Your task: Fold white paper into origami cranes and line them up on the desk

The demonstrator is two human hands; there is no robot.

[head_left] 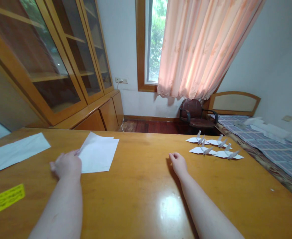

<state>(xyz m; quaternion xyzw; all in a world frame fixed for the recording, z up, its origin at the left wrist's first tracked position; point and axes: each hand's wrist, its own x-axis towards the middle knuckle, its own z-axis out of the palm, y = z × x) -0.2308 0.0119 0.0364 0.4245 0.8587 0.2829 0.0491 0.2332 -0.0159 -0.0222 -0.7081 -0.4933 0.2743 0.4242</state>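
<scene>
My left hand (67,163) is at the left edge of a small stack of white square paper (98,154) on the table. Its thumb and index finger pinch that edge, while another finger sticks out to the left. The top sheet lies askew, so a corner of one below shows. My right hand (178,163) is over the middle right of the table, fingers curled in and nothing visible in them. Beyond it to the right stand several folded white paper cranes (202,150), grouped close together and apart from the hand.
A long white paper strip (16,152) lies at the table's left, with a yellow label (5,200) nearer me. A tiny white scrap (272,190) is at the right. Past the wooden table (131,199) are a glass-door cabinet (71,46), a brown armchair (194,113) and a bed (262,139).
</scene>
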